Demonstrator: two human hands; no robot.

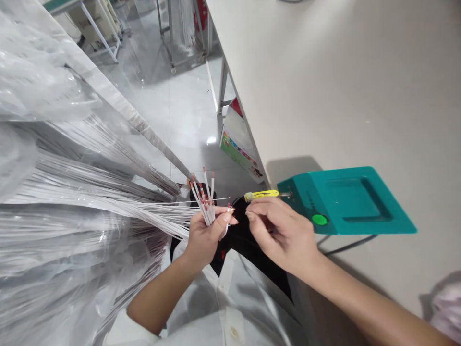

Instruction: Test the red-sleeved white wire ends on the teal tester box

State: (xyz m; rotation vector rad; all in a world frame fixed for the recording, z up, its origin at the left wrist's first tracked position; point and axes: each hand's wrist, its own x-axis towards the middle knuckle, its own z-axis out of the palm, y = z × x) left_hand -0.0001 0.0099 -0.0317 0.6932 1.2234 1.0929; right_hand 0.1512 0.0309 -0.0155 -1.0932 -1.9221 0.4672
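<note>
White shirt cloth (194,312) lies along the bottom of the view, nearest the camera. At the left, clear plastic sheeting (39,81) covers long bundles of white wires (90,185), which run toward the middle and take up most of that side. A pale bar (137,120) slants down above them and edges the heap. Between this bar and the table's edge, a strip of floor (154,105) narrows toward the hands.

In the middle, the left hand (209,235) is closed around a small bunch of red-tipped wires (206,202), their ends standing up above the fist. One thin strand sticks out sideways past them, toward the gap between the hands. Beyond, a printed carton (239,149) stands below the table's edge.

Just right of that gap, the right hand (281,233) has its fingers curled, thumb and forefinger close together; I cannot tell whether anything is pinched there. A yellow stick (264,194) lies just past its knuckles, pointing at a teal stand (360,197) with a green button (319,219). The table (324,86) spreads wide behind the stand. A dark cord (349,246) runs below it, and pale cloth (448,305) sits at the lower right.
</note>
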